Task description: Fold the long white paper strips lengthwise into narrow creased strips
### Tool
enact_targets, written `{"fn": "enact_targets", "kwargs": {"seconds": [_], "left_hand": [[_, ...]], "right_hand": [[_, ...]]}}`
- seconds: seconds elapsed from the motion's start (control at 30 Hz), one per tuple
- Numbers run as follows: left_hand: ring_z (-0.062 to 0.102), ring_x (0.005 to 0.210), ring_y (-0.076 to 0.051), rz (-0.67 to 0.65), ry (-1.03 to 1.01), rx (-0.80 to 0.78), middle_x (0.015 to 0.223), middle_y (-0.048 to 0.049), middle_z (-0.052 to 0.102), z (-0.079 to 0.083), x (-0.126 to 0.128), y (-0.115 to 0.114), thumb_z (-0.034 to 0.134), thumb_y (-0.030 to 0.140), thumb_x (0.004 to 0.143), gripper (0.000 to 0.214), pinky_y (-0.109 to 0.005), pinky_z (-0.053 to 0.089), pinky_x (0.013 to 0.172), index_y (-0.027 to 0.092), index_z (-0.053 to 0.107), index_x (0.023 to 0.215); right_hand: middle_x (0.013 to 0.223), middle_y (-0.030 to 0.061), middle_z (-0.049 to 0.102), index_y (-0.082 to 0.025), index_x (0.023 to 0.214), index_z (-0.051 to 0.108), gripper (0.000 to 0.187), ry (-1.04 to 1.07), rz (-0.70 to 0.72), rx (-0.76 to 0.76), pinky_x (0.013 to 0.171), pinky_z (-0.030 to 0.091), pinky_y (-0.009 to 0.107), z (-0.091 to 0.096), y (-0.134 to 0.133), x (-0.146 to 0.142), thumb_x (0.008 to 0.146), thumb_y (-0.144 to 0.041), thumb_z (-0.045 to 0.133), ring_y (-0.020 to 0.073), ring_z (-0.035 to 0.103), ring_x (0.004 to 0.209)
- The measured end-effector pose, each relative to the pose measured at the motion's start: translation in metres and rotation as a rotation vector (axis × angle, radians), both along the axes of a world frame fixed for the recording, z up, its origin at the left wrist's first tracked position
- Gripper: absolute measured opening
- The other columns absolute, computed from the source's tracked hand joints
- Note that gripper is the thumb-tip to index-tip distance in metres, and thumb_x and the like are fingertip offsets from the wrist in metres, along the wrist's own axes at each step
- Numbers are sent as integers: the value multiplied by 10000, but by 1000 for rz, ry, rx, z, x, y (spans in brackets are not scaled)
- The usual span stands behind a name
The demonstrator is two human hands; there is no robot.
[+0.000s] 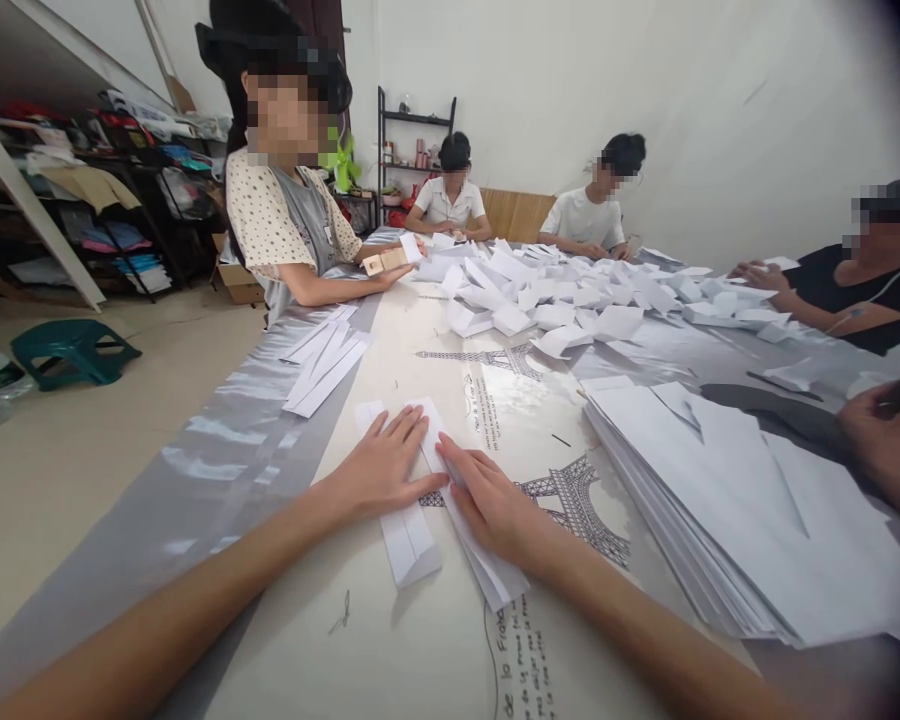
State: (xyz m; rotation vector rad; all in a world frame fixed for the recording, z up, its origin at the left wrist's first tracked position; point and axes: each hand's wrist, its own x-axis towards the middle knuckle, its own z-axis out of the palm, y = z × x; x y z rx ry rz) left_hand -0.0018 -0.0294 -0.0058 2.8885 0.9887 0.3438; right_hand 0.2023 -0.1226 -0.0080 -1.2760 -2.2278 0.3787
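Two folded white paper strips lie side by side on the table in front of me. My left hand [386, 460] lies flat across the left paper strip [412, 550], its fingers stretched and the fingertips reaching the other strip. On the right paper strip [495, 580] rests my right hand [495, 505], its fingers extended along the folded paper and pressing on it from the right side. The left thumb meets the right hand's fingers over the strip. Parts of both strips are hidden under my hands.
A thick stack of white paper sheets [720, 500] stands at my right. Several folded strips [330, 360] lie at the left edge. A large heap of folded papers [555, 290] covers the far table. Several other people sit or stand around it. A green stool [75, 352] is on the floor.
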Motion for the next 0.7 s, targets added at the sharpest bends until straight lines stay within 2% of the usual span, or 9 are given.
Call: {"fn": "enact_targets", "kwargs": {"seconds": [0.27, 0.4, 0.47, 0.57, 0.7], "left_hand": [[226, 1491, -298, -14, -15, 20, 1583, -173, 321, -3, -3, 3, 304, 696, 953, 786, -497, 163, 1188, 136, 315, 1505], [220, 1494, -285, -7, 22, 12, 1599, -155, 291, -1, -4, 4, 276, 696, 958, 781, -486, 148, 1197, 149, 304, 1515], [219, 1494, -284, -1, 44, 9, 1605, -145, 280, 1, -4, 4, 263, 706, 954, 788, -481, 130, 1202, 162, 295, 1523], [223, 1491, -300, 1, 75, 14, 1607, -138, 277, 7, -4, 4, 251, 719, 947, 803, -494, 98, 1206, 173, 276, 1535], [238, 1484, -317, -40, 148, 23, 1603, -153, 281, 16, -6, 8, 251, 721, 944, 818, -488, 123, 1200, 152, 294, 1529]], "right_hand": [[1594, 97, 321, -208, 1579, 116, 643, -120, 137, -50, 1190, 362, 452, 22, -11, 13, 1002, -183, 397, 221, 262, 1483], [1581, 75, 351, -229, 1571, 160, 599, -111, 149, -78, 1176, 381, 456, 23, -16, 19, 1015, -180, 375, 218, 298, 1469], [1555, 91, 383, -227, 1550, 233, 568, -67, 108, -49, 1146, 413, 473, 21, -19, 22, 1007, -171, 388, 232, 351, 1436], [1471, 98, 472, -236, 1428, 453, 439, -25, 78, -12, 1082, 466, 467, 22, -26, 24, 990, -206, 462, 243, 441, 1348], [1438, 79, 514, -230, 1308, 584, 374, -71, 220, -83, 1079, 455, 420, 30, -34, 25, 952, -342, 590, 242, 443, 1331]]}}
